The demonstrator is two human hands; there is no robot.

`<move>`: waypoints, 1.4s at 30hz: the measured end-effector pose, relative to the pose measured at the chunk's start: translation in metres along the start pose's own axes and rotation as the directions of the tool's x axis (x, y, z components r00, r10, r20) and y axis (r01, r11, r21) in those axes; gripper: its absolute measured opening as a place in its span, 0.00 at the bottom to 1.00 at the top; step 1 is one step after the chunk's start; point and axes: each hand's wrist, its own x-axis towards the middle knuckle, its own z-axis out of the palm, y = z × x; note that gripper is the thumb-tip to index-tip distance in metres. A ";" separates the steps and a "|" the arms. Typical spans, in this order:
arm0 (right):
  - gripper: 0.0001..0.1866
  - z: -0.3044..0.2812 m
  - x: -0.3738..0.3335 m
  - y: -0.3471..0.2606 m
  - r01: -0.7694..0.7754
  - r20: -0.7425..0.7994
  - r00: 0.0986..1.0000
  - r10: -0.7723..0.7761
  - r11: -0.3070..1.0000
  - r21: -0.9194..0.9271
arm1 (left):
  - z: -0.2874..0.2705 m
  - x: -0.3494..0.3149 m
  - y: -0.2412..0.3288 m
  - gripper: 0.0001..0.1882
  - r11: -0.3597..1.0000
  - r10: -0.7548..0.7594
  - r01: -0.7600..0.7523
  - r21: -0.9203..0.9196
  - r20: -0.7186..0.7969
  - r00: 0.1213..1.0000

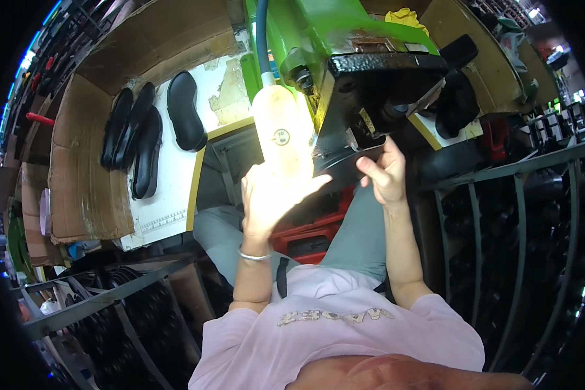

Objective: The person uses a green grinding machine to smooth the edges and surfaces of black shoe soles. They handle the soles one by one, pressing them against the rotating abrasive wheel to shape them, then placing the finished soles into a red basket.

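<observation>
A black shoe sole point(339, 160) lies at the underside of a green and black machine point(383, 75), with its curved near edge showing. My right hand point(387, 175) is at the sole's right end, thumb on the near side and forefinger reaching up beside the machine head; the other fingers are curled. My left hand point(270, 203), with a bangle at the wrist, is beneath a bright lamp point(281, 127). Its thumb stretches right, close to the sole's left end. Glare and the lamp hide most of its fingers, so I cannot see whether they touch the sole.
Several black soles point(146, 153) lie on a white board point(166, 211) inside a cardboard box point(88, 175) at the left. More black pieces point(455, 107) sit right of the machine. Metal racks point(520, 175) flank me on both sides. Red crates point(312, 240) stand below my hands.
</observation>
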 end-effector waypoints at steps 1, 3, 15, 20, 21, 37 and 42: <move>0.17 0.004 -0.001 0.005 -0.013 0.015 1.000 0.013 1.000 0.014 | -0.007 -0.002 -0.005 0.19 0.994 -0.063 0.067 -0.090 0.047 0.997; 0.16 0.017 -0.006 0.007 -0.027 0.038 0.999 0.027 1.000 0.010 | -0.018 -0.006 -0.014 0.17 0.959 -0.181 0.207 -0.191 0.145 0.973; 0.19 0.052 -0.013 0.026 0.057 0.141 0.990 -0.029 0.980 -0.193 | 0.028 -0.062 -0.039 0.12 0.705 -0.268 0.293 -0.646 0.140 0.953; 0.22 0.030 -0.026 0.028 0.081 0.069 0.995 -0.071 0.985 -0.154 | 0.035 -0.036 -0.023 0.11 0.838 0.004 0.010 -0.545 0.023 1.000; 0.23 0.025 -0.029 0.025 0.034 0.072 0.997 -0.025 0.992 -0.121 | 0.033 -0.027 -0.016 0.10 0.840 -0.012 0.032 -0.542 0.040 0.999; 0.36 -0.069 -0.132 0.104 -0.551 0.109 0.815 0.569 0.705 0.447 | 0.068 -0.038 0.011 0.13 0.527 -0.279 0.193 -0.828 0.046 0.959; 0.34 -0.090 -0.096 0.047 -0.286 -0.370 0.851 0.372 0.920 0.267 | 0.069 -0.028 0.018 0.17 0.382 -0.307 0.129 -0.915 0.006 0.952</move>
